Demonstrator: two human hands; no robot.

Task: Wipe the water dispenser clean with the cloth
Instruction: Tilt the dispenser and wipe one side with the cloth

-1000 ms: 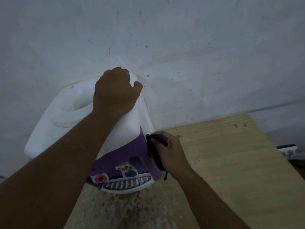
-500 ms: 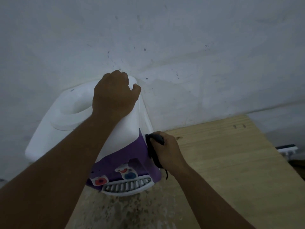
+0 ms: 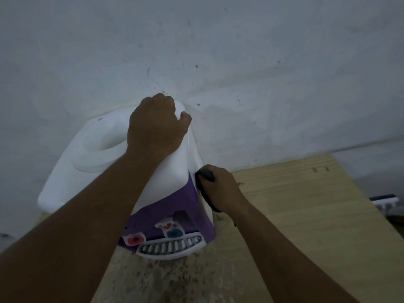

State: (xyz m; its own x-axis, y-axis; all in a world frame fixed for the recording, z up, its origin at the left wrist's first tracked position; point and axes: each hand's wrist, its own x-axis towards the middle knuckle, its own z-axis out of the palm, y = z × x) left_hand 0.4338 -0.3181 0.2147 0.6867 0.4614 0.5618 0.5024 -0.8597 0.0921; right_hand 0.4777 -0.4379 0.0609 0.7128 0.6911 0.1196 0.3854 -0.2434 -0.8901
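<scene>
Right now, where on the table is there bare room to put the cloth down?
Widest free patch: the wooden table right of the right hand, from the wall to the near edge. The stained strip before the drip tray is free. Crowded: close beside the dispenser, where that hand holds the cloth.

One water dispenser, one dark cloth, two hands, namely left hand and right hand, two taps, red tap and blue tap, one drip grille, one wooden surface, one white object at the right edge.
</scene>
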